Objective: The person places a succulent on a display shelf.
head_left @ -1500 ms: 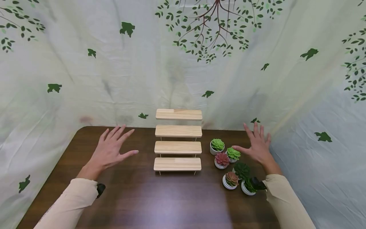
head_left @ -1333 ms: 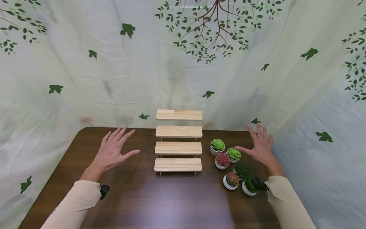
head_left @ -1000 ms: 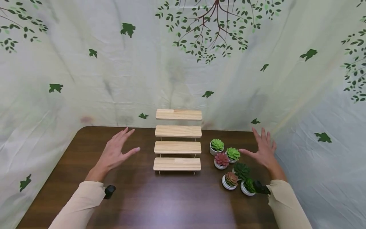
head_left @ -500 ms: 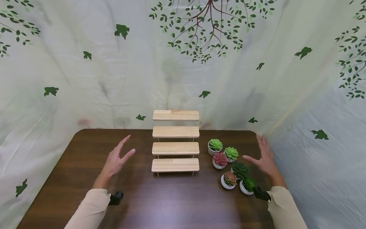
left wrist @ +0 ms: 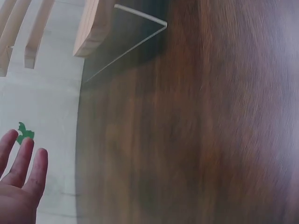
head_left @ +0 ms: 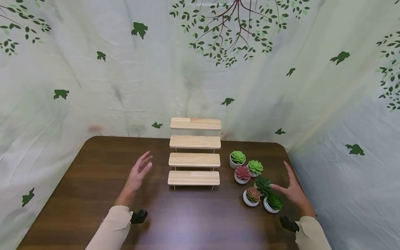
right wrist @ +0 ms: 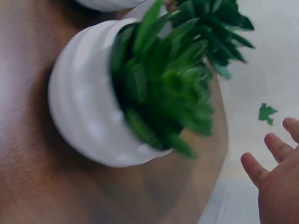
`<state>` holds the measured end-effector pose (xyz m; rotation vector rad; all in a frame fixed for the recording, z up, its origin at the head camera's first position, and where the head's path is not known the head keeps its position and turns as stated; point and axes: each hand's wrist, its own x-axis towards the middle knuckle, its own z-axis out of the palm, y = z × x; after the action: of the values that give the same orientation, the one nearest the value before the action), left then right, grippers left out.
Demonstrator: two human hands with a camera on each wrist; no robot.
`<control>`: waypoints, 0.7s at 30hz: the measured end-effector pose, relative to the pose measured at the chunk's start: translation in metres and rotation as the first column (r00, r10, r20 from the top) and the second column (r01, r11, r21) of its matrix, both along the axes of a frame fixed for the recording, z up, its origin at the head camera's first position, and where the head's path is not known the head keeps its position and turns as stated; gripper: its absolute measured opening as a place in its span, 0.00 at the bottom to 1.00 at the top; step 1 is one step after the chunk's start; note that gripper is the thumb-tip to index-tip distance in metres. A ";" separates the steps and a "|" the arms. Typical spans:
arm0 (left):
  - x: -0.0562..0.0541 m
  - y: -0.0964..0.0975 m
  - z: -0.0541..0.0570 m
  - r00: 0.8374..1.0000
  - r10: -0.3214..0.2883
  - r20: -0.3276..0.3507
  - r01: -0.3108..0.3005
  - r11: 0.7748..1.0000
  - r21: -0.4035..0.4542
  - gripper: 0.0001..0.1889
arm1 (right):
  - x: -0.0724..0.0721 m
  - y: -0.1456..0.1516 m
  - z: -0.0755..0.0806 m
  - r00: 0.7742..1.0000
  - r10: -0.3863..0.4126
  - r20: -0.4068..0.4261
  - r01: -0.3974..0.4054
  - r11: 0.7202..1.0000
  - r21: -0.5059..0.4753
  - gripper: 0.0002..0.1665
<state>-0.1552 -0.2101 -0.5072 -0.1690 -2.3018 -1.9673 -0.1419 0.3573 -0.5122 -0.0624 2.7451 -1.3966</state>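
Note:
My left hand (head_left: 137, 175) hovers left of a four-step wooden display stand (head_left: 194, 178), its fingers loosely bent around nothing. In the left wrist view the fingers (left wrist: 37, 172) show at the lower left, with the stand's wire leg (left wrist: 140, 44) above. On the right, my right hand (head_left: 293, 191) is spread beside the potted succulents, its thumb overlapping the dark green succulent (head_left: 263, 185). Nearest its wrist is a green succulent in a white ribbed pot (right wrist: 84, 98). Close by are a brown-red succulent (head_left: 252, 195), a pink-red one (head_left: 242, 173) and two light green ones (head_left: 238, 157).
The dark brown wooden table (head_left: 193, 222) ends at the back against a pale cloth (head_left: 140, 69) printed with leaves and branches. The same cloth hangs along both sides. A black wrist camera (head_left: 139, 216) sits on the left wrist, another (head_left: 289, 224) on the right.
Both hands have drawn back toward the near side. The left hand has also come right toward the stand and turned sideways; the right hand has shifted right. Stand and pots stay put.

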 end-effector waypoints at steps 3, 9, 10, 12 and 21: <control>0.000 0.004 -0.006 1.000 0.001 0.018 -0.002 0.998 0.064 0.25 | 0.007 0.003 -0.008 1.000 -0.005 0.016 0.006 1.000 -0.021 0.64; 0.002 0.012 -0.020 0.997 -0.033 0.074 0.018 0.981 0.194 0.23 | 0.022 0.007 -0.025 1.000 0.008 0.029 -0.007 0.999 -0.036 0.62; 0.003 0.014 -0.022 0.996 -0.040 0.079 0.021 0.974 0.225 0.22 | 0.024 0.006 -0.027 1.000 0.006 0.028 -0.005 0.999 -0.040 0.61; 0.004 0.016 -0.026 0.994 -0.061 0.091 0.033 0.959 0.283 0.19 | 0.030 0.006 -0.031 0.999 -0.001 0.035 0.002 0.999 -0.041 0.61; 0.010 0.025 -0.048 0.986 -0.130 0.102 0.063 0.866 0.496 0.17 | 0.049 -0.001 -0.046 0.989 -0.048 0.138 0.062 0.993 -0.096 0.62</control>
<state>-0.1454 -0.1853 -0.5555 -0.1112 -1.7989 -2.6122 -0.0929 0.3559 -0.5585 0.1012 2.5849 -1.4928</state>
